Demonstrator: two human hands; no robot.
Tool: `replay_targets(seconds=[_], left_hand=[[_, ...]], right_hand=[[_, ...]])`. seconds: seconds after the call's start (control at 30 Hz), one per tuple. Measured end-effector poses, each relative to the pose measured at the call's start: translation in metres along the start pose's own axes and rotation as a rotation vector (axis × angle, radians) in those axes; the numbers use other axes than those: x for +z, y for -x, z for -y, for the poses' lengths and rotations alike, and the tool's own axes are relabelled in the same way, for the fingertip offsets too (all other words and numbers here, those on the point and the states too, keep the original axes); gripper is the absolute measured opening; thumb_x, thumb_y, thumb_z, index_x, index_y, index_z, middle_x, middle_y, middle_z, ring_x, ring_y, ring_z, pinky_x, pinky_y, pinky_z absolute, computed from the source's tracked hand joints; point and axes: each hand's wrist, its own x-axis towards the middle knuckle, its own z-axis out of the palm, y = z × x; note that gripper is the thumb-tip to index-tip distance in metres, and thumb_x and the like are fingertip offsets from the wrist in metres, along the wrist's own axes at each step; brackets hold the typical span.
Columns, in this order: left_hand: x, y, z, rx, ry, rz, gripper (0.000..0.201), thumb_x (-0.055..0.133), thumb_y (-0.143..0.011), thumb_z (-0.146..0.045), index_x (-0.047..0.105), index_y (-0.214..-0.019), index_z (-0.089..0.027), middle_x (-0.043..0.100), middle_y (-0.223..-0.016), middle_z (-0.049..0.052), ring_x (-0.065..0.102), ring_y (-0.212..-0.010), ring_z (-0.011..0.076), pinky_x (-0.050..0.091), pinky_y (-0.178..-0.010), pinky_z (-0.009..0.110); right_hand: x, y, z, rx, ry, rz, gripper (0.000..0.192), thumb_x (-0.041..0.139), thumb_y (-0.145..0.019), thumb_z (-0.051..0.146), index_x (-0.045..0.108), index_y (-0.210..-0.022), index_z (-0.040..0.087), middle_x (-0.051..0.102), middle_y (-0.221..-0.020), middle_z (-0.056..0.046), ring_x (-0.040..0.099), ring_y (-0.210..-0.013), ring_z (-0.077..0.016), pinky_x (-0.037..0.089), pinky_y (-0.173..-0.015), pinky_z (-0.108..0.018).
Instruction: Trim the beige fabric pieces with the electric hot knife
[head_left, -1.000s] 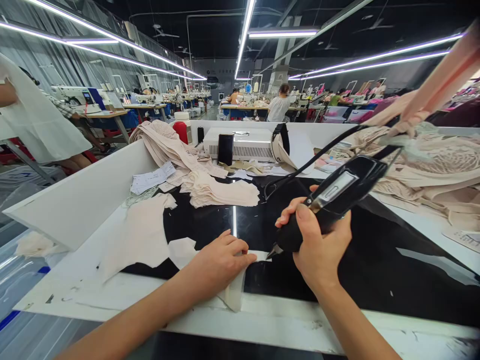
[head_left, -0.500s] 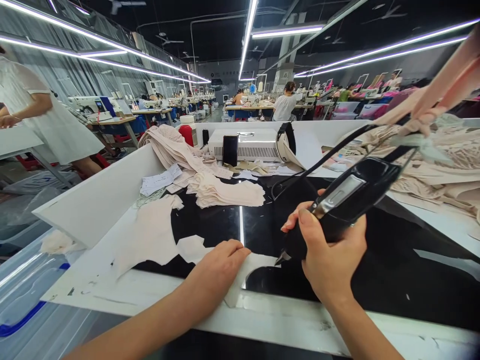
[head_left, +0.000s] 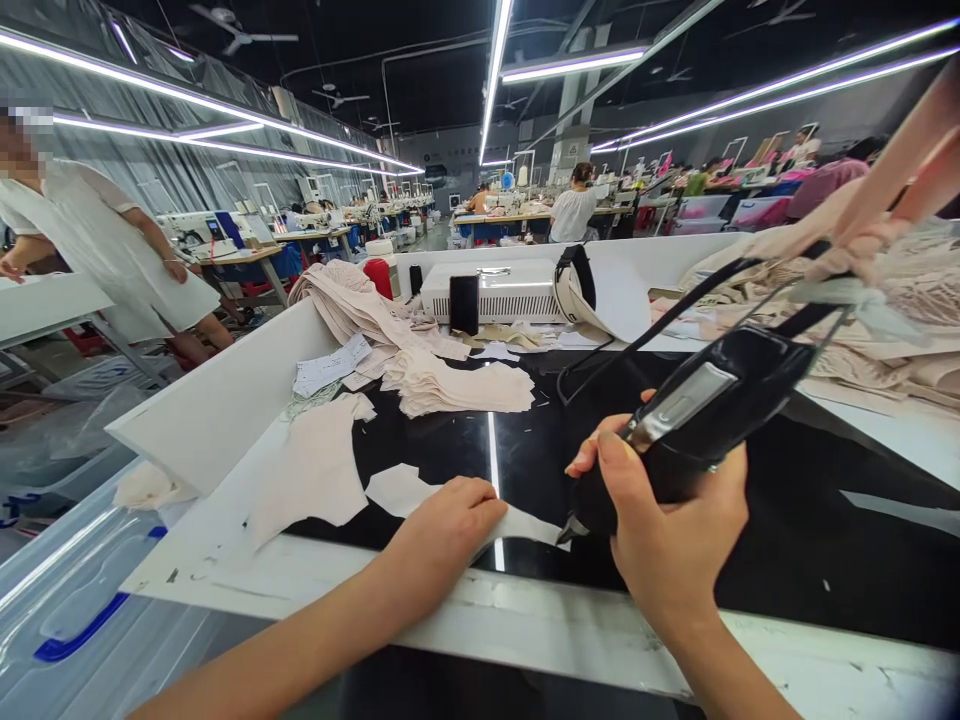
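Observation:
My left hand (head_left: 454, 535) lies palm down on a cream fabric piece (head_left: 525, 525), pressing it to the black glossy board (head_left: 660, 365). My right hand (head_left: 667, 530) is wrapped round a black corded power tool (head_left: 720, 400) with a metal plate on its side. Its narrow metal tip (head_left: 574, 528) touches the right end of that piece. The left end of the fabric shows beyond my left fingers; its middle is hidden under the hand. Fabric strips (head_left: 862, 230) tied at the tool's back end run up to the right.
A larger cream fabric piece (head_left: 311, 470) lies at left, near a stack of cut pieces (head_left: 465, 385). Behind stand a phone (head_left: 463, 305) and a white vented box (head_left: 517, 295). More fabric (head_left: 885, 340) is heaped at right. A co-worker (head_left: 112, 250) stands at far left.
The fabric flap that hung toward me below my left hand is no longer seen there. The tool tip still touches the piece's right end. The whole view has shifted slightly.

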Motion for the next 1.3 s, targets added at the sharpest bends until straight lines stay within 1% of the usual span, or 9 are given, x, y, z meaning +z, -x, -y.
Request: replay_targets(seconds=[0.13, 0.47, 0.6, 0.7, 0.73, 0.83, 0.97, 1.1, 1.3], left_hand=[[0.001, 0.001, 0.003, 0.011, 0.002, 0.005, 0.031, 0.060, -0.112, 0.006, 0.078, -0.122, -0.018, 0.080, -0.131, 0.009, 0.078, -0.116, 0.0224, 0.068, -0.103, 0.034], [-0.004, 0.002, 0.003, 0.016, -0.031, 0.063, 0.031, 0.059, -0.107, 0.006, 0.078, -0.111, -0.018, 0.082, -0.129, 0.008, 0.080, -0.112, 0.0227, 0.068, -0.099, 0.033], [-0.014, 0.000, -0.007, -0.011, -0.046, 0.084, 0.022, 0.060, -0.117, -0.006, 0.077, -0.113, -0.019, 0.081, -0.124, 0.007, 0.081, -0.109, 0.0224, 0.067, -0.094, 0.032], [-0.020, 0.000, -0.019, -0.026, -0.108, 0.138, 0.007, 0.070, -0.121, -0.019, 0.076, -0.120, -0.020, 0.079, -0.119, 0.007, 0.080, -0.107, 0.0245, 0.067, -0.090, 0.034], [-0.021, 0.000, -0.023, -0.018, -0.137, 0.149, 0.008, 0.075, -0.120, -0.025, 0.076, -0.126, -0.020, 0.078, -0.119, 0.007, 0.080, -0.107, 0.0261, 0.068, -0.090, 0.035], [-0.016, 0.004, -0.032, 0.033, -0.214, 0.131, 0.044, 0.088, -0.113, -0.047, 0.073, -0.146, -0.023, 0.078, -0.121, 0.009, 0.079, -0.112, 0.0317, 0.070, -0.098, 0.043], [0.001, 0.011, -0.034, 0.082, -0.267, 0.066, 0.070, 0.090, -0.105, -0.067, 0.070, -0.157, -0.024, 0.078, -0.136, 0.019, 0.077, -0.129, 0.0397, 0.067, -0.113, 0.057], [0.014, 0.015, -0.033, 0.097, -0.267, 0.022, 0.077, 0.088, -0.105, -0.070, 0.068, -0.163, -0.023, 0.076, -0.145, 0.024, 0.075, -0.139, 0.0432, 0.064, -0.119, 0.061], [0.014, 0.017, -0.033, 0.126, -0.247, -0.015, 0.073, 0.087, -0.107, -0.068, 0.069, -0.160, -0.021, 0.076, -0.145, 0.025, 0.076, -0.141, 0.0422, 0.065, -0.120, 0.058]], right_hand=[[0.000, 0.002, 0.001, 0.000, 0.018, -0.017, 0.048, 0.107, -0.088, 0.046, 0.068, -0.107, 0.028, 0.078, -0.082, 0.003, 0.072, -0.060, -0.0211, 0.064, -0.060, -0.038], [-0.002, 0.006, 0.002, 0.013, 0.090, -0.029, 0.051, 0.106, -0.085, 0.052, 0.068, -0.108, 0.028, 0.079, -0.082, 0.002, 0.072, -0.062, -0.0237, 0.063, -0.066, -0.042], [-0.002, 0.008, 0.003, 0.007, 0.096, -0.025, 0.051, 0.105, -0.086, 0.054, 0.069, -0.108, 0.027, 0.080, -0.083, 0.002, 0.072, -0.062, -0.0224, 0.062, -0.066, -0.040], [-0.001, 0.010, 0.004, 0.006, 0.098, -0.029, 0.051, 0.105, -0.086, 0.056, 0.070, -0.109, 0.027, 0.080, -0.084, 0.003, 0.072, -0.062, -0.0212, 0.063, -0.067, -0.039], [-0.001, 0.011, 0.005, 0.010, 0.100, -0.031, 0.051, 0.105, -0.086, 0.056, 0.070, -0.109, 0.027, 0.080, -0.085, 0.002, 0.072, -0.062, -0.0211, 0.064, -0.067, -0.039], [0.000, 0.013, 0.006, 0.019, 0.102, -0.038, 0.052, 0.106, -0.086, 0.056, 0.070, -0.109, 0.027, 0.080, -0.085, 0.002, 0.072, -0.062, -0.0207, 0.064, -0.066, -0.038], [-0.001, 0.016, 0.007, 0.027, 0.071, -0.036, 0.052, 0.107, -0.087, 0.054, 0.070, -0.111, 0.027, 0.080, -0.084, 0.003, 0.072, -0.063, -0.0205, 0.065, -0.065, -0.038], [-0.003, 0.014, 0.006, 0.039, 0.033, -0.012, 0.050, 0.108, -0.087, 0.051, 0.071, -0.111, 0.028, 0.080, -0.086, 0.003, 0.073, -0.062, -0.0212, 0.066, -0.064, -0.039], [0.008, -0.006, -0.001, 0.022, -0.002, -0.019, 0.051, 0.105, -0.090, 0.053, 0.066, -0.112, 0.030, 0.077, -0.085, 0.005, 0.071, -0.060, -0.0209, 0.064, -0.063, -0.040]])
